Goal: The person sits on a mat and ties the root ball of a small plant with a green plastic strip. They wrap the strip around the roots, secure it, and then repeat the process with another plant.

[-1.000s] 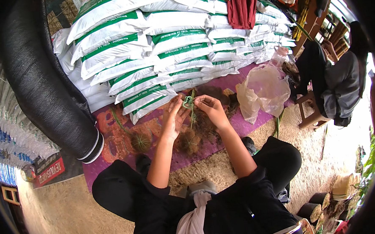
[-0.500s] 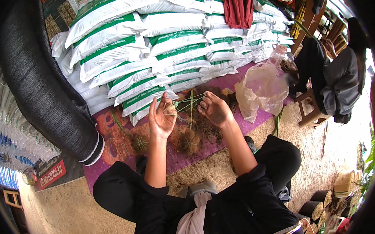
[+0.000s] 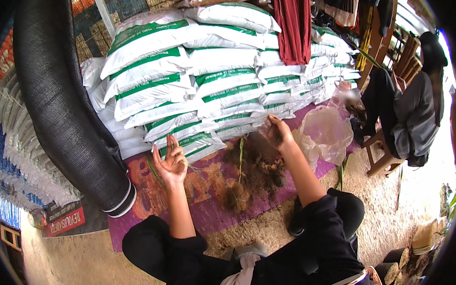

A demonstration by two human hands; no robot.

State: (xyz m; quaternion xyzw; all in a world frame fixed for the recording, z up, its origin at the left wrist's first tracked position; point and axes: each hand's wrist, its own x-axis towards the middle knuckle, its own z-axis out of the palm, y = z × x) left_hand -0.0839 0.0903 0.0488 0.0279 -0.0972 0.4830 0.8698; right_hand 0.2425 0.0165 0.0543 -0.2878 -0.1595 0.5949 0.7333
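My left hand (image 3: 171, 162) is raised palm up over the purple mat (image 3: 211, 223), its fingers loosely curled and partly apart. Thin green string (image 3: 209, 169) trails from beside its fingers, too faint to follow all the way. Farther right and higher, my right hand (image 3: 279, 133) is closed in a pinch, with soil on its palm; the string's end there is blurred. Below and between my hands sits a round brown fibrous ball (image 3: 237, 196) with a long green leaf (image 3: 241, 153) rising from it. A dark heap of soil and fibre (image 3: 264, 174) lies just right of the ball.
White and green sacks (image 3: 230, 93) are stacked beyond the mat. A large black mesh roll (image 3: 64, 110) leans at the left. A crumpled clear plastic bag (image 3: 326, 132) lies at the right, near a person in dark clothes (image 3: 414, 112) on a low stool (image 3: 380, 152). Red cloth (image 3: 291, 25) hangs over the sacks.
My hands have moved apart, the left one leftward and the right one rightward. The green string that was bunched between them is now barely visible. The view has tilted upward.
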